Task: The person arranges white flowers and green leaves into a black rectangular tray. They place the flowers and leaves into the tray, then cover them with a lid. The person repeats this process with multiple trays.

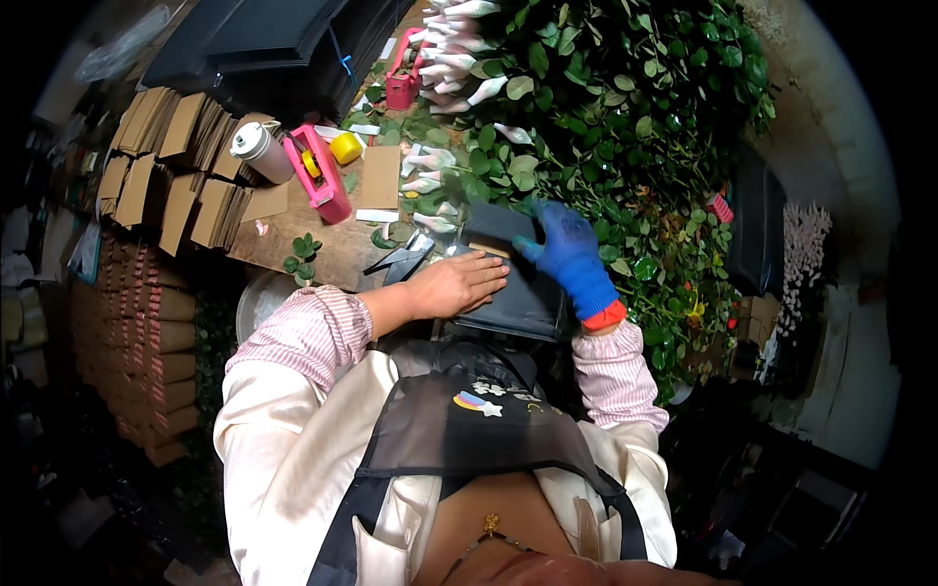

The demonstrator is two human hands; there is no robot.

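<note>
We note a white lidded bottle (260, 153) between folded brown cardboard pieces (145, 192) and a pink plastic tape dispenser (332, 202). We record a yellow tape roll (345, 147) just beside the dispenser, and stacked black flat panels (259, 54) beyond.

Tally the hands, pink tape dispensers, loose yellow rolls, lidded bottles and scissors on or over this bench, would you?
Bare left hand: 1
Blue-gloved right hand: 1
Pink tape dispensers: 2
Loose yellow roll: 1
Lidded bottle: 1
Scissors: 1
Total: 7
</note>
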